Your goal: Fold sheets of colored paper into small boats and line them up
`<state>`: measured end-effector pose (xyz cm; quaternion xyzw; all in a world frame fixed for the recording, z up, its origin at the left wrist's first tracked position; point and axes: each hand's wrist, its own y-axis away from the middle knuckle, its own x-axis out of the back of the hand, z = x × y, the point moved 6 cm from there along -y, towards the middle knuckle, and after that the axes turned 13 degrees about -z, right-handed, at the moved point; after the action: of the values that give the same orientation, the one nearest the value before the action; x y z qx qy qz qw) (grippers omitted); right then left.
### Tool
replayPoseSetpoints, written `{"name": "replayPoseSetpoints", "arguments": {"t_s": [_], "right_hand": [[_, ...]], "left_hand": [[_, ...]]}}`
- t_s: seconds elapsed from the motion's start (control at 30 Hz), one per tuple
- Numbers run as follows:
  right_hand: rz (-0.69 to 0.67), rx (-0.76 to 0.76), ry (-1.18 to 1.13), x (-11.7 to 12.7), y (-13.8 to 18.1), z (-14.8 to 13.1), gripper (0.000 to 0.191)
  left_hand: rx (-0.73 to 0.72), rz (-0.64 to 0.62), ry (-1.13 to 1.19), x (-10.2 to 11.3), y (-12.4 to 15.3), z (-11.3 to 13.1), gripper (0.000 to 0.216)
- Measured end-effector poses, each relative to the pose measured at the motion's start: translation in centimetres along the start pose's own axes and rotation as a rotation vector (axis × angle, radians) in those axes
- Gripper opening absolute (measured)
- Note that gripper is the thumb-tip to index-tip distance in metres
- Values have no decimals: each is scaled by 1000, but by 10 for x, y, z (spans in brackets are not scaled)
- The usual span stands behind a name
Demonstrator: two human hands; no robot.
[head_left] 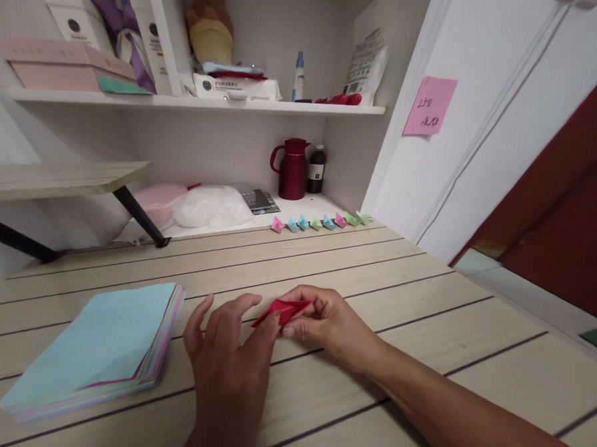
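A small folded red paper piece (282, 311) lies low over the wooden table (424, 303). My right hand (323, 321) pinches its right end between thumb and fingers. My left hand (228, 363) touches its left tip with the index finger and thumb, the other fingers spread. To the left lies a stack of coloured paper squares (102, 346) with a light blue sheet on top. A row of several small folded paper boats (321, 221) in pink, blue and green lines the table's far edge.
Behind the table, a white shelf holds a dark red jug (292, 168), a dark bottle (316, 169), a white plastic bag (212, 205) and a pink container (157, 199). A pink sticky note (429, 105) hangs on the right wall. A wooden board (55, 177) juts out at left.
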<state>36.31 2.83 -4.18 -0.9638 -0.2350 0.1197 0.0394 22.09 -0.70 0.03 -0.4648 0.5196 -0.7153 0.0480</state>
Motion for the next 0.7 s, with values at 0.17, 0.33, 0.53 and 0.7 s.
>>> {"name": "replayPoseSetpoints", "arguments": {"t_s": [0.17, 0.33, 0.53, 0.7], "right_hand": [[9, 54, 158, 2, 1, -7, 24], [35, 82, 274, 7, 2, -7, 22], [66, 69, 291, 10, 2, -4, 20], [62, 69, 215, 8, 2, -2, 14]], "left_hand": [[-23, -66, -34, -4, 2, -2, 12], [-8, -119, 25, -8, 2, -4, 7], [89, -216, 183, -19, 0, -10, 7], [176, -183, 361, -23, 1, -16, 9]]}}
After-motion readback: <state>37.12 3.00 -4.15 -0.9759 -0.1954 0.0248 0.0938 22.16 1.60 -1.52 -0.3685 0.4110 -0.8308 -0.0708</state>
